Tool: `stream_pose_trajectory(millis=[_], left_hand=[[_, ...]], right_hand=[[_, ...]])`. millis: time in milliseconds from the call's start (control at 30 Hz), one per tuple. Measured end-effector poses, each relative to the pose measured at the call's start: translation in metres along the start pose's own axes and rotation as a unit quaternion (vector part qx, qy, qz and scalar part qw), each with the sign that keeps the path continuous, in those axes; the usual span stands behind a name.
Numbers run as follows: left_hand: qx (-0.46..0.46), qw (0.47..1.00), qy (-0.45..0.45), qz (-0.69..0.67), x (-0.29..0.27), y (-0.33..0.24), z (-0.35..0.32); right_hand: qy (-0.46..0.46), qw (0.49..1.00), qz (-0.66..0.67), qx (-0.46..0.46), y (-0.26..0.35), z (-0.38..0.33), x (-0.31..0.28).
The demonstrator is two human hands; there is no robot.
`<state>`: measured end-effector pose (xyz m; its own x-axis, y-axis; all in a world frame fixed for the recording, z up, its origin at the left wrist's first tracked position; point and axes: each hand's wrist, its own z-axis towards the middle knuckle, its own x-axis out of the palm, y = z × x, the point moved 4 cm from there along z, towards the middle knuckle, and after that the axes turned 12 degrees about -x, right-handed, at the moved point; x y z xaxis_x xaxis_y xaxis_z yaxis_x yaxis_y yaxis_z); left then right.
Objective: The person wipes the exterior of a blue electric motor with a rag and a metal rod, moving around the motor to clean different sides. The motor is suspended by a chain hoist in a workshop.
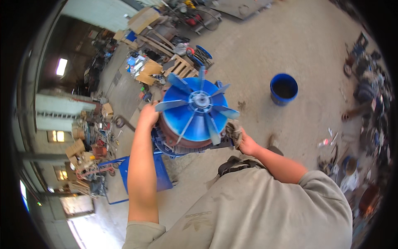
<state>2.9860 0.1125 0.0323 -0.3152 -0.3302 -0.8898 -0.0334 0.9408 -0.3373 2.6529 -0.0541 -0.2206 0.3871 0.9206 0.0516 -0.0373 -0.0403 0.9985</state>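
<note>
An electric motor with a blue fan (176,122) stands upright in front of me, its flat pale-blue blades spreading from a metal hub (200,101). Below the fan shows a reddish-brown rim (168,135) above a blue ribbed body (166,149). My left hand (148,116) is at the left side of this rim, close to a blade; its fingers are mostly hidden. On the right, my right hand (247,144) is closed on a grey-brown rag (234,132), held against or right beside the motor's edge.
A blue bucket (284,89) with dark contents stands on the concrete floor to the right. Beyond the motor are a wooden pallet (181,67) and cardboard. A blue cart (145,172) is at lower left. Scrap parts (365,93) line the right side.
</note>
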Motion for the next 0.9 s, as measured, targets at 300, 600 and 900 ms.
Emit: stream_pose_trajectory(millis=[300, 600, 900], left_hand=[[-0.028, 0.995, 0.066, -0.073, -0.018, -0.006, -0.022], [0.085, 0.875, 0.066, -0.472, -0.048, 0.082, -0.164], [0.143, 0.724, 0.193, -0.647, -0.031, 0.135, -0.235]], right_hand=[[-0.045, 0.984, -0.014, 0.173, 0.007, 0.021, -0.057], [-0.146, 0.980, 0.095, -0.093, 0.209, 0.039, -0.138], [0.121, 0.954, -0.022, -0.272, 0.345, 0.033, 0.022]])
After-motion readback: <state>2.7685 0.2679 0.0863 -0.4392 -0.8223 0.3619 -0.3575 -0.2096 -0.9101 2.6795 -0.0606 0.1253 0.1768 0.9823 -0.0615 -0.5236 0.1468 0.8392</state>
